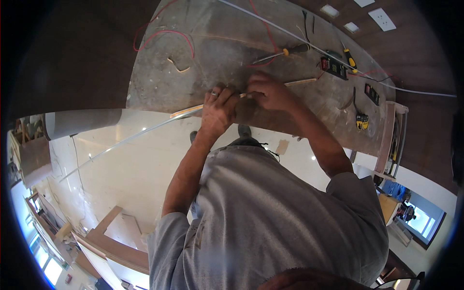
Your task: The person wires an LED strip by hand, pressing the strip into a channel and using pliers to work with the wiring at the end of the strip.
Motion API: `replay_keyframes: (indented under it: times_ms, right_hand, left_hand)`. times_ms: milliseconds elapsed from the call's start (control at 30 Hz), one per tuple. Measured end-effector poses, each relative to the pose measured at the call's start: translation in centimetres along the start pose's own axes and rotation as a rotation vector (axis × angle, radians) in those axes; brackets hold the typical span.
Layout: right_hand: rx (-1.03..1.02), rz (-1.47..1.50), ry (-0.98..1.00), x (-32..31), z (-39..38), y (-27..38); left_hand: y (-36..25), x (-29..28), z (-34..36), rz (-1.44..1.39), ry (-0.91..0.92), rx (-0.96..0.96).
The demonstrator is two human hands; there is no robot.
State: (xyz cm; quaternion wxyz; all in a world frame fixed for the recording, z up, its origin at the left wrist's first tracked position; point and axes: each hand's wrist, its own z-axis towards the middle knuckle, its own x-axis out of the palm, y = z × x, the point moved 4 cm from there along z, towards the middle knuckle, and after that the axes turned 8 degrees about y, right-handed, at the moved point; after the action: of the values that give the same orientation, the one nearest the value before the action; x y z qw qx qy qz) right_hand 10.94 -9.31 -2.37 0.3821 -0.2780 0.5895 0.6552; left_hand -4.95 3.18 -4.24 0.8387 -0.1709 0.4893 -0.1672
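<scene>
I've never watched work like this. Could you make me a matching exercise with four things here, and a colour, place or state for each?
Things:
1. left hand
2. long strip
3. curled wire
4. wall outlet

Descriptions:
A. white, on the dark panel at the picture's upper right
B. silvery, running past the bench edge toward the picture's lower left
C. wearing a ring
D. red, at the picture's upper left

Right pairs: 1-C, 2-B, 3-D, 4-A
</scene>
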Motion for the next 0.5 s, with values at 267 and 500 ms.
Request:
replay_keyframes:
  times_ms: [267, 500]
  right_hand:
    - [0.05, -0.531, -0.124, -6.8, 0.0, -7.3]
    - [-0.039, -0.647, 0.092, -6.1, 0.4, -8.5]
  left_hand:
    - [0.1, 0.3, -0.2, 0.012, -0.017, 0.027]
    - [-0.1, 0.1, -0.1, 0.043, -0.025, 0.016]
